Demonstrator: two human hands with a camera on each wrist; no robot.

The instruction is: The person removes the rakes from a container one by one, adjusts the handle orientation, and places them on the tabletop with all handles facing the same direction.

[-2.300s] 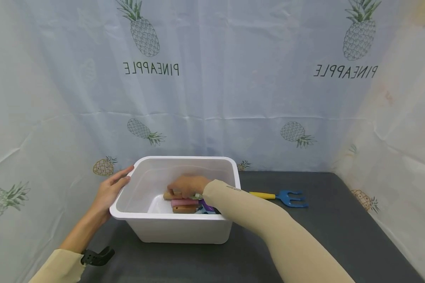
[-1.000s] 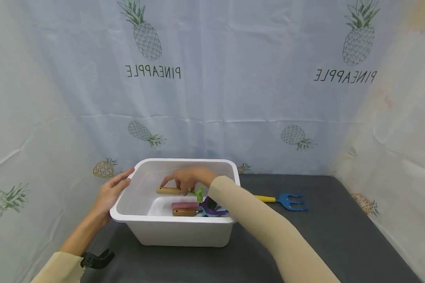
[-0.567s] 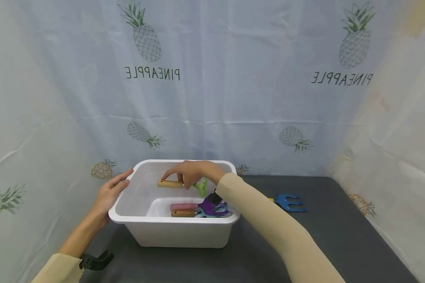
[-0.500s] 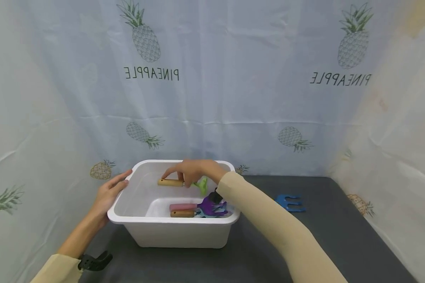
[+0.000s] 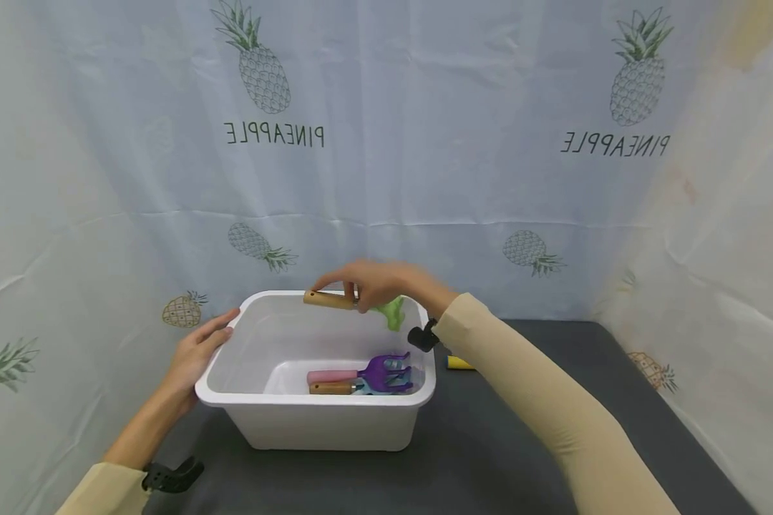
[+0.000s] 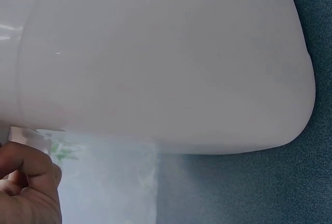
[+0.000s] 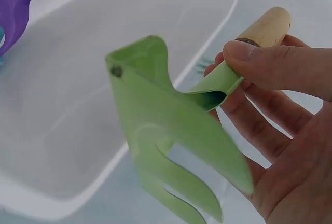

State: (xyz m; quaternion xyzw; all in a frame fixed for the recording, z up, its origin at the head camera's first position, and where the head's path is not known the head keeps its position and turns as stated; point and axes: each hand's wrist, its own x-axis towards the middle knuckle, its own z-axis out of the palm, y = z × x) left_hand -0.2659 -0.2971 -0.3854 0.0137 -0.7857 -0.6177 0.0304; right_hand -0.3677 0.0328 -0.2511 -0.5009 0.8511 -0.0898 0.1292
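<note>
My left hand [image 5: 195,354] grips the left rim of a white plastic tub [image 5: 315,400], its thumb on top; the left wrist view shows its fingers [image 6: 31,169] curled beside the tub's wall [image 6: 197,63]. My right hand [image 5: 386,282] is raised at the tub's back right rim. It pinches a hand rake [image 7: 150,115] with a green pronged head and pale wooden handle, thumb at the neck. In the tub lie a purple hand fork [image 5: 381,373] with a pink handle and, partly under it, a light-blue tool with a brown wooden handle [image 5: 331,388].
A yellow handle [image 5: 459,363] shows on the dark table [image 5: 464,443] right of the tub; the blue fork head seen earlier is behind my right sleeve [image 5: 541,379]. A pineapple-print curtain [image 5: 386,164] surrounds the back and sides.
My right hand has taken hold of the green hand rake inside the tub and lifted it up and to the right, to the back rim. My left hand stays on the rim.
</note>
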